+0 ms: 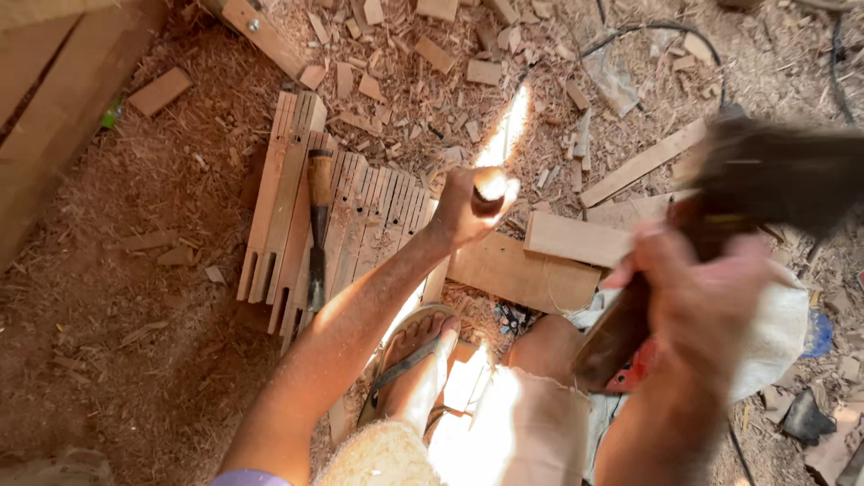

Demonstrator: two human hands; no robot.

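1. Left hand (468, 209): closed in a fist round the rounded wooden handle of a chisel (490, 191). Only the butt end shows above the fingers; sunlight glares on it. The blade below is hidden by the hand.
2. Right hand (697, 297): raised, blurred, clenched on the handle of a dark wooden mallet (774, 175). The mallet head sits up and to the right of the chisel, well apart from it.
3. Under the left hand: a flat wooden board (522, 270) on the ground, partly hidden by the fist and forearm.
4. Left of the hand: a row of slotted wooden pieces (360, 216), laid side by side, slots pointing near.
5. On those pieces lies a second chisel (318, 225), wooden handle far, dark blade near. Nobody touches it.
6. Near edge: a foot in a sandal (409, 364) planted by the board, a bent knee beside it.
7. Right of the board: a lighter plank (576, 238), with longer strips of wood beyond it.
8. Ground: sawdust (135, 315) and offcuts everywhere; a black cable (648, 29) loops at the far side.
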